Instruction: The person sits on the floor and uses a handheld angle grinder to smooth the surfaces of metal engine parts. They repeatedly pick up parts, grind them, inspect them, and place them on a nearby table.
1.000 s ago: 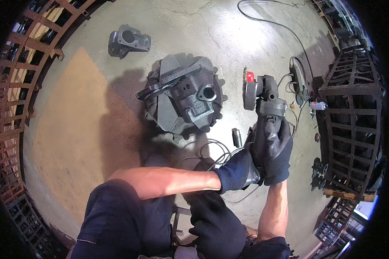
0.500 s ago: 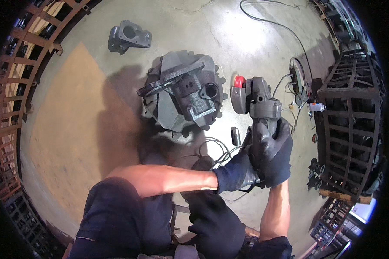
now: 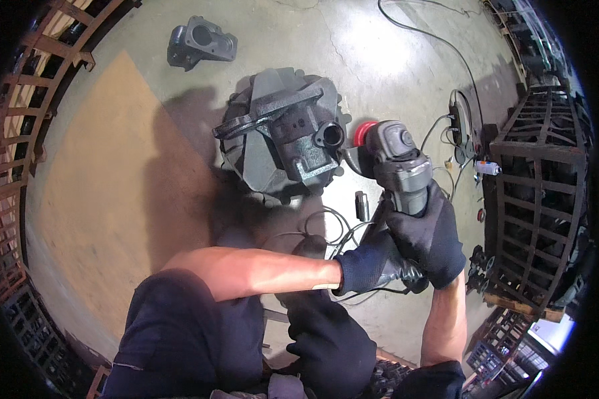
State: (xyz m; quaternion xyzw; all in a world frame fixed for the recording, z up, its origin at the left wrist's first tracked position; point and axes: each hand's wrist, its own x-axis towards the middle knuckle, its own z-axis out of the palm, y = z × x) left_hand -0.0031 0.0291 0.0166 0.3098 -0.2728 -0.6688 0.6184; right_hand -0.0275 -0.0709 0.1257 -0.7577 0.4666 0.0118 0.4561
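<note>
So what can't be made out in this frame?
Head view only:
- Grinder disc: mostly hidden behind the tool head and the casting.
- Left hand grip: covered partly by the right hand.
- Items by the power strip: too small.
- Racks: cut by the rim.

On the floor [image 3: 406, 60], the large casting [image 3: 283, 136] lies at the middle, with a smaller casting [image 3: 201, 43] beyond it to the left. The angle grinder [image 3: 396, 166] is just right of the large casting, a power strip [image 3: 460, 120] farther right, and metal racks [image 3: 539, 193] along the floor's right edge.
</note>
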